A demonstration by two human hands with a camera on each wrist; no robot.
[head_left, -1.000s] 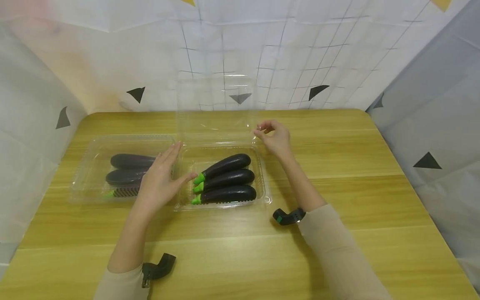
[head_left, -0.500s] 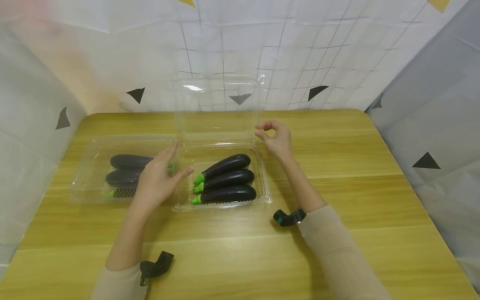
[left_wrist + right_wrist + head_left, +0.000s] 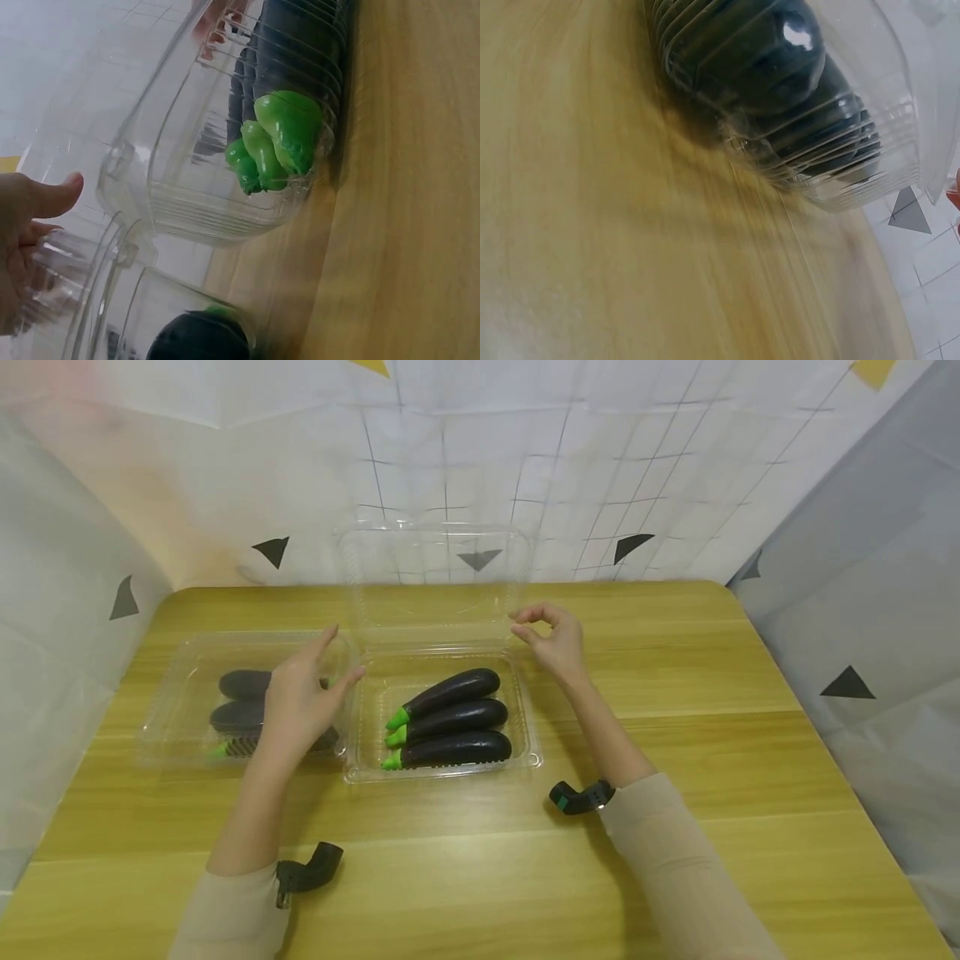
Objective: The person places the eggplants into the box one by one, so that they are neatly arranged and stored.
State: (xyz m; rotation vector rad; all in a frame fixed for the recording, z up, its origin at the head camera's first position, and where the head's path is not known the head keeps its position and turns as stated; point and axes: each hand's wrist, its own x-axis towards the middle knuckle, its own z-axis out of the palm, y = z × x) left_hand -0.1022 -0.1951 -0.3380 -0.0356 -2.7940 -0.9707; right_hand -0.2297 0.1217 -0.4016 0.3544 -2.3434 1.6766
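An open clear plastic clamshell box [image 3: 442, 774] holds three dark eggplants [image 3: 463, 720] with green stem ends pointing left. Its transparent lid [image 3: 435, 585] stands raised at the back. My left hand [image 3: 296, 702] is over the right part of a second, lidded clamshell box [image 3: 161, 727], its thumb and index finger spread apart. That box contains several eggplants [image 3: 238, 717], partly hidden by the hand. At the right side of the raised lid is my right hand [image 3: 558, 639], thumb and index finger bent with a gap between them, fingertips close to the lid's edge near the hinge.
Both boxes stand side by side on a wooden table [image 3: 720, 735]. Behind it hangs a white sheet [image 3: 600, 460] with grid lines and dark triangles. Black wrist cameras [image 3: 307, 872] are worn on both wrists.
My left hand has moved left, away from the open box and farther over the lidded one. The raised lid has tilted forward somewhat. My right hand has barely moved.
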